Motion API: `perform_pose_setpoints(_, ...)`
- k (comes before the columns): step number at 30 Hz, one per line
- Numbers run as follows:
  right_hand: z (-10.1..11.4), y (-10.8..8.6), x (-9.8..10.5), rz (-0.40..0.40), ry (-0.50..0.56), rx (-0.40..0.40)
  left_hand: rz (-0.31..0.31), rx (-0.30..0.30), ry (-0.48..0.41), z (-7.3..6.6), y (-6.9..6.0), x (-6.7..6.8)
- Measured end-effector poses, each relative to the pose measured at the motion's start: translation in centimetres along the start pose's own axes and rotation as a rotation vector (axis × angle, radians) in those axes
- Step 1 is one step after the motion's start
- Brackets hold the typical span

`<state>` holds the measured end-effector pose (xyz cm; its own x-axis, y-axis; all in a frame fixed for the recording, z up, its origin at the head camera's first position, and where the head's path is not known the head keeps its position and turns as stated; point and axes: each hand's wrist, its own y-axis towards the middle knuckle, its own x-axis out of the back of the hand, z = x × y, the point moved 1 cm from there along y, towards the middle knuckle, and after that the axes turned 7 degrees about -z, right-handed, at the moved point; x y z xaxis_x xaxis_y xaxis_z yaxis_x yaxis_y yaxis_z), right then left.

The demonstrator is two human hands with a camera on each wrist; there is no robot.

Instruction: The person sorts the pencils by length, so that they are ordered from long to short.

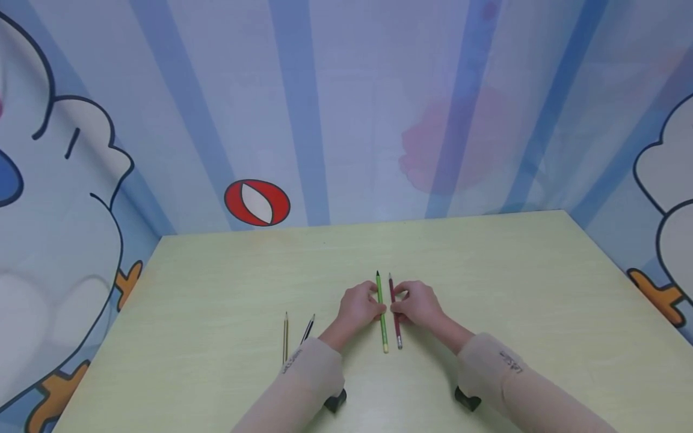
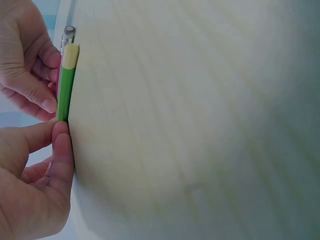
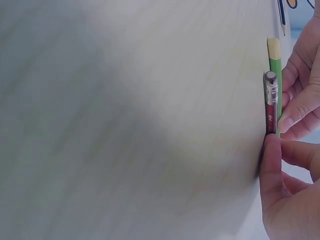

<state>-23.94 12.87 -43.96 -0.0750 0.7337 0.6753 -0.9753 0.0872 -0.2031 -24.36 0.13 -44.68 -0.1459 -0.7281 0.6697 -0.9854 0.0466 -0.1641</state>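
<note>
Left hand: we see the hand (image 1: pixel 360 307) pinching the green pencil (image 1: pixel 383 329) at about mid-length, probably because thumb and fingertips suit a thin barrel and keep it from swinging.
Right hand: this hand (image 1: pixel 421 305) mirrors it, pinching the maroon pencil (image 1: pixel 397 329); we guess each hand works from its own side to avoid crossing arms.
Pencil pair: side by side in front of the person, narrow gap, points away, eraser ends near; same way round, so we can compare them easily.
Height: we cannot tell whether the pair touches the desk (image 1: pixel 216 276) or sits just above it.
Loose pencils: gold pencil (image 1: pixel 285 337) and dark pencil (image 1: pixel 307 329) lie left of the pair, apart from it, likely out of the hands' way; the left sleeve (image 1: pixel 314 367) hides their near ends from us.
</note>
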Motion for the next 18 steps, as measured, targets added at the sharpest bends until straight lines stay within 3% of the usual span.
perform_pose_setpoints(18,-0.35,0.0,-0.09,0.011,0.04,-0.004,-0.007,-0.005,0.009,0.19,-0.04,-0.07)
